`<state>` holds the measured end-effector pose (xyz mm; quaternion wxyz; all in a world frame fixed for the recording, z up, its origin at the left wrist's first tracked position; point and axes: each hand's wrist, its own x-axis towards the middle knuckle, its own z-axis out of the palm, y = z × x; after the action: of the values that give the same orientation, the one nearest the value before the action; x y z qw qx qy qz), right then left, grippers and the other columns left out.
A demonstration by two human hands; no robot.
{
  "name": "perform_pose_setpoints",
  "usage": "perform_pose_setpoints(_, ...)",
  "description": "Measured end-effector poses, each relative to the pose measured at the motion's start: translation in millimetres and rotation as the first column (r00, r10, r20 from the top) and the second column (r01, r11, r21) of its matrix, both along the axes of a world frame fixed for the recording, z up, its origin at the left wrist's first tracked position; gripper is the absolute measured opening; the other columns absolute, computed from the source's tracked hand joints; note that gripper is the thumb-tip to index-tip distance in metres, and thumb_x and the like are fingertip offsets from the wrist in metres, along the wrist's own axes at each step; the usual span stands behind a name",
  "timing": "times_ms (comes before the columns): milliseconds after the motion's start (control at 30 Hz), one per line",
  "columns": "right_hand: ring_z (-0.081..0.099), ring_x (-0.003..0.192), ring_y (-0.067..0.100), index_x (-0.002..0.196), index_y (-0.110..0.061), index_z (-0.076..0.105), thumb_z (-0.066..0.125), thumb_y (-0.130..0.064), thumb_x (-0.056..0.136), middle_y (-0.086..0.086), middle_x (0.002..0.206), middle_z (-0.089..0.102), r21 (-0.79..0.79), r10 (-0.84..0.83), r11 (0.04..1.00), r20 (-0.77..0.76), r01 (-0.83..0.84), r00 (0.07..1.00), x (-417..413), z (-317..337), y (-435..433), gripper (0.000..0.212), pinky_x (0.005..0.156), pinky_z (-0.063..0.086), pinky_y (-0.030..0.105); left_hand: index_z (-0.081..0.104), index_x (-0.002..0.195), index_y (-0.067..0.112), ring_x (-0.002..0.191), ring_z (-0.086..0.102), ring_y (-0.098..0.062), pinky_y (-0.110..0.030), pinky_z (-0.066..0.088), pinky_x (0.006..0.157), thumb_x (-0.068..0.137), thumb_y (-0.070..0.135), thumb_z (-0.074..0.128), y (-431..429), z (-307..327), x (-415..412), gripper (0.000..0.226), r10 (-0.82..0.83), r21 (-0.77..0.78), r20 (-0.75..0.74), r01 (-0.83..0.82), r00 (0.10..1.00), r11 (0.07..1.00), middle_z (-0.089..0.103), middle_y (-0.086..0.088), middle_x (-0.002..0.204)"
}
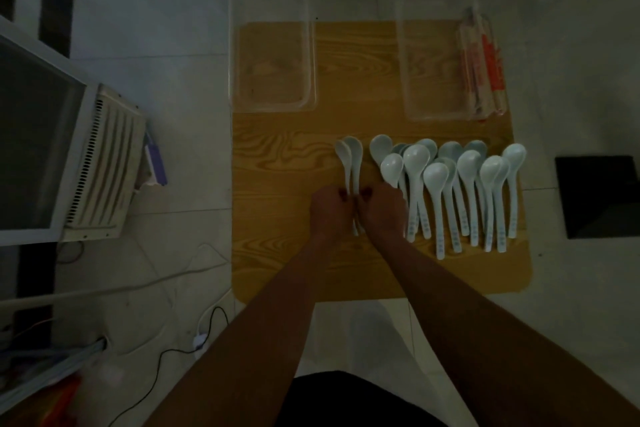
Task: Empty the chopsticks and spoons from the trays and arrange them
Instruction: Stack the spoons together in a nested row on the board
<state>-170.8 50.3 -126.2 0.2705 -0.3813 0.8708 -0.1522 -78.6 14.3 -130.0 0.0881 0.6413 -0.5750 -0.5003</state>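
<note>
2 spoons (354, 153) between left hand (329, 213) and right hand (381, 210)

Dim domestic room: tiled floor (156, 62), low wooden table (277, 156), loose cables (166, 354)

Table (277, 156) top, far edge: two trays well apart, left tray (273, 38) and right tray (436, 45), both overhanging the far edge. Chopsticks (481, 62) lie along the right tray's right side, touching it; whether in or out cannot be told.

Near half, right side: row of spoons (467, 177), overlapping, bowls far, handles near. Just left of the row is a pair of spoons (351, 163), handles pinched between left hand (330, 215) and right hand (381, 211).
</note>
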Motion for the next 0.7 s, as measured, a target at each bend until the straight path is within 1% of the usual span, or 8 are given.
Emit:
perform_pose_setpoints(67, 0.062, 0.062, 0.021, 0.070, -0.010, 0.066, 0.060, -0.024, 0.091, 0.005, 0.066, 0.065, -0.037, -0.003, 0.999, 0.017, 0.003, 1.000, 1, -6, 3, 0.026, 0.052, 0.037, 0.026, 0.066, 0.075, 0.008, 0.057, 0.058, -0.009, -0.019, 0.043, 0.048, 0.092, 0.018, 0.057, 0, -1, -4, 0.021, 0.007, -0.021, 0.003, -0.007, 1.000, 1.000, 0.066, -0.003, 0.070)
perform_pose_setpoints(133, 0.062, 0.062, 0.022, 0.072, -0.009, 0.067, 0.060, -0.026, 0.093, 0.008, 0.067, 0.066, -0.071, 0.013, 0.997, 0.027, -0.011, 1.000, 0, -10, 7, 0.027, 0.054, 0.037, 0.027, 0.069, 0.087, 0.008, 0.066, 0.064, -0.014, -0.027, 0.052, 0.056, 0.091, 0.017, 0.057, -1, -1, -5, 0.016, 0.014, -0.053, 0.009, -0.014, 1.000, 0.998, 0.069, -0.002, 0.078)
perform_pose_setpoints(233, 0.060, 0.062, 0.018, 0.073, -0.009, 0.067, 0.056, -0.029, 0.096, 0.008, 0.069, 0.066, -0.085, 0.098, 0.992, 0.000, -0.098, 0.995, -2, -6, 12, 0.032, 0.055, 0.034, 0.026, 0.071, 0.086, 0.008, 0.068, 0.066, -0.017, -0.031, 0.053, 0.060, 0.092, 0.018, 0.056, -4, -3, -4, 0.019, -0.002, -0.079, 0.008, 0.003, 1.000, 0.997, 0.070, -0.005, 0.078)
perform_pose_setpoints(300, 0.054, 0.059, 0.014, 0.074, -0.010, 0.067, 0.056, -0.029, 0.097, 0.007, 0.068, 0.065, -0.109, 0.131, 0.985, -0.055, -0.137, 0.990, -2, -6, 15, 0.032, 0.055, 0.031, 0.026, 0.071, 0.085, 0.007, 0.069, 0.065, -0.019, -0.029, 0.049, 0.060, 0.093, 0.018, 0.056, -6, -4, -4, 0.021, -0.003, -0.084, 0.011, 0.004, 1.000, 0.996, 0.070, -0.007, 0.078)
perform_pose_setpoints(367, 0.056, 0.059, 0.016, 0.081, -0.009, 0.068, 0.055, -0.028, 0.098, 0.008, 0.070, 0.066, -0.147, 0.158, 0.975, -0.075, -0.168, 0.985, 0, -7, 19, 0.029, 0.054, 0.033, 0.026, 0.072, 0.088, 0.008, 0.069, 0.062, -0.015, -0.025, 0.046, 0.060, 0.094, 0.019, 0.056, -7, -4, -6, 0.020, -0.005, -0.092, 0.032, 0.008, 0.999, 0.996, 0.070, -0.006, 0.081)
perform_pose_setpoints(467, 0.066, 0.071, 0.027, 0.098, -0.007, 0.069, 0.052, -0.021, 0.096, 0.011, 0.083, 0.069, -0.171, 0.237, 0.955, -0.061, -0.244, 0.970, 0, -10, 23, 0.023, 0.058, 0.044, 0.031, 0.072, 0.093, 0.011, 0.064, 0.057, -0.006, -0.016, 0.039, 0.054, 0.094, 0.022, 0.058, -10, -1, -12, 0.019, -0.012, -0.082, 0.044, 0.016, 0.999, 0.997, 0.069, -0.001, 0.081)
perform_pose_setpoints(533, 0.066, 0.077, 0.025, 0.106, -0.011, 0.068, 0.050, -0.023, 0.095, 0.009, 0.091, 0.070, -0.147, 0.276, 0.949, -0.048, -0.280, 0.960, -2, -10, 23, 0.024, 0.062, 0.048, 0.032, 0.072, 0.090, 0.012, 0.059, 0.053, 0.000, -0.012, 0.034, 0.050, 0.093, 0.026, 0.059, -12, -2, -13, 0.019, -0.017, -0.074, 0.056, 0.021, 0.998, 0.997, 0.068, 0.001, 0.079)
perform_pose_setpoints(700, 0.067, 0.075, 0.021, 0.111, -0.015, 0.068, 0.054, -0.022, 0.095, 0.005, 0.089, 0.071, -0.174, 0.269, 0.949, 0.004, -0.264, 0.963, -10, -9, 25, 0.023, 0.060, 0.049, 0.029, 0.072, 0.088, 0.011, 0.059, 0.055, -0.001, -0.012, 0.035, 0.051, 0.093, 0.026, 0.060, -14, -4, -16, 0.020, -0.012, -0.065, 0.061, 0.016, 0.998, 0.998, 0.068, 0.001, 0.077)
